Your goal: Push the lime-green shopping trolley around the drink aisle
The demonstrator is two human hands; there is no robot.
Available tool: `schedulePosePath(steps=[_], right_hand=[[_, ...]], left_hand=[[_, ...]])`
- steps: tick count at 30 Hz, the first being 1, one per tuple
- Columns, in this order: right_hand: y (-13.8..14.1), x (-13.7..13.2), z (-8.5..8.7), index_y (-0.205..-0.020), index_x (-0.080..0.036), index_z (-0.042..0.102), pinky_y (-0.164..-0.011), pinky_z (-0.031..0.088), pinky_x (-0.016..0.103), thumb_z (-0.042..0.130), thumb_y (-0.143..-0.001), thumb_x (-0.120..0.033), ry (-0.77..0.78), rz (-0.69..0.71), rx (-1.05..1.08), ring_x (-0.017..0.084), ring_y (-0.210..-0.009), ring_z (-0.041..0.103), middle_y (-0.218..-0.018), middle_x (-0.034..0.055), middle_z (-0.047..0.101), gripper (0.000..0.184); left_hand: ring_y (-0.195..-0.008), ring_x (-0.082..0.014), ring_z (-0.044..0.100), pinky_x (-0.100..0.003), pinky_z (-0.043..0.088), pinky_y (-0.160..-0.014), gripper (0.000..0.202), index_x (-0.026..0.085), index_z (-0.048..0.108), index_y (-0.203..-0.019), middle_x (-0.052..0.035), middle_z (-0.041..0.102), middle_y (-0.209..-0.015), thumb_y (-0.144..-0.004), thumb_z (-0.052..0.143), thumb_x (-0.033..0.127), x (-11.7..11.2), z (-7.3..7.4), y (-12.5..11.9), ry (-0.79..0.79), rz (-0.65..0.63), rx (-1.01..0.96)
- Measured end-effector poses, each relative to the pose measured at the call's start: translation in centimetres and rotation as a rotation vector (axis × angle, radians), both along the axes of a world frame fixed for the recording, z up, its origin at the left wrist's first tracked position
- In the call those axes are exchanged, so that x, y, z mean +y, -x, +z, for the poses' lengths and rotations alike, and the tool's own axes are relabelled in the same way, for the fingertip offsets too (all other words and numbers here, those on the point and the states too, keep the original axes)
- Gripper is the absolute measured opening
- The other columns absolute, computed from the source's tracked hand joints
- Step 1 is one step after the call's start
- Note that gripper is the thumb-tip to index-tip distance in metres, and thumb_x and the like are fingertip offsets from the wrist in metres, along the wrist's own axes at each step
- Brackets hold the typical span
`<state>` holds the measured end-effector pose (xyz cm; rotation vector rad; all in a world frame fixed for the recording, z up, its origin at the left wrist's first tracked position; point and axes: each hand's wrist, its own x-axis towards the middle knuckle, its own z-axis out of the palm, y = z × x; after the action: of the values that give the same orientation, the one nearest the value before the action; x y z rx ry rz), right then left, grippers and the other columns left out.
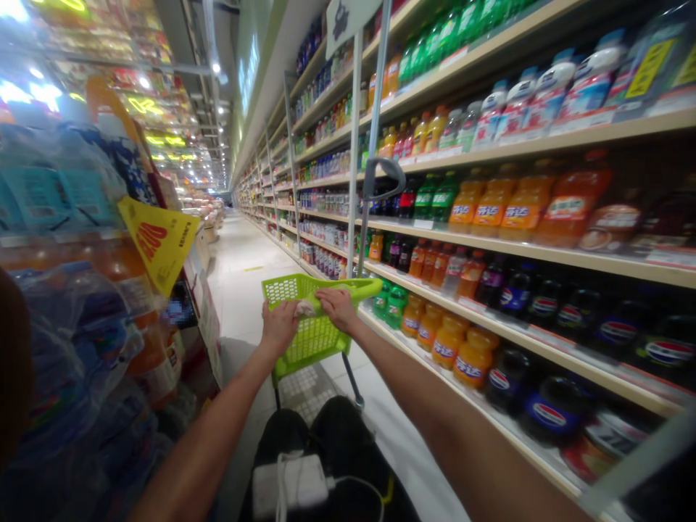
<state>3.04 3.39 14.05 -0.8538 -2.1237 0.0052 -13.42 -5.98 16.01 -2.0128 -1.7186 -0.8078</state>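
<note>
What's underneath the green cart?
Beneath the cart, pale floor shows, with a gridded shadow. The person's knees cover floor nearer the camera; the cart itself hides floor farther ahead.

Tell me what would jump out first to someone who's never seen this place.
Probably the bright green shopping cart in the middle, with the person's left hand and right hand on its handle. Next, the long shelves packed with colourful drink bottles, filling the right side and running into the distance. The yellow sign with red print also stands out, at left beside stacked, plastic-wrapped bottles.
</note>
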Motion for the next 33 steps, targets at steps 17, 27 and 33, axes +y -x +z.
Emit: schedulePosePath(steps=[17, 27, 33], right_hand=[[2.0, -1.8, -1.5, -0.112, -0.023, 0.058, -0.102, 0.02, 0.051, 0.035, -0.089, -0.027, 0.015, -0.07, 0.038, 0.022, -0.121, 0.041, -0.123, 0.0068, 0.055, 0.033], [0.3, -0.1, -2.1, -0.091, -0.019, 0.066, -0.101, 0.029, 0.045, 0.037, -0.086, -0.027, 0.045, -0.02, 0.259, 0.022, -0.112, 0.051, -0.106, 0.0059, 0.065, 0.03], [-2.7, 0.4, -1.3, -0.088, -0.02, 0.066, -0.094, 0.038, 0.039, 0.035, -0.087, -0.03, 0.028, -0.034, 0.219, 0.02, -0.104, 0.057, -0.099, 0.0062, 0.068, 0.033]], left_hand=[[-0.105, -0.0203, 0.056, -0.053, 0.021, -0.104, 0.029, 0.02, 0.052, -0.109, -0.0072, 0.062, -0.113, -0.085, 0.037, 0.023, 2.5, -2.6, 1.0, -0.124, 0.0, -0.402], [-0.105, -0.0182, 0.055, -0.054, 0.017, -0.107, 0.03, 0.022, 0.054, -0.109, -0.0054, 0.062, -0.113, -0.085, 0.036, 0.02, 1.6, -1.5, -1.4, 0.03, -0.07, -0.22], [-0.108, -0.0166, 0.054, -0.054, 0.006, -0.109, 0.033, 0.024, 0.05, -0.116, -0.0057, 0.06, -0.118, -0.087, 0.035, 0.021, 1.7, -1.5, -3.1, 0.049, -0.197, -0.111]])
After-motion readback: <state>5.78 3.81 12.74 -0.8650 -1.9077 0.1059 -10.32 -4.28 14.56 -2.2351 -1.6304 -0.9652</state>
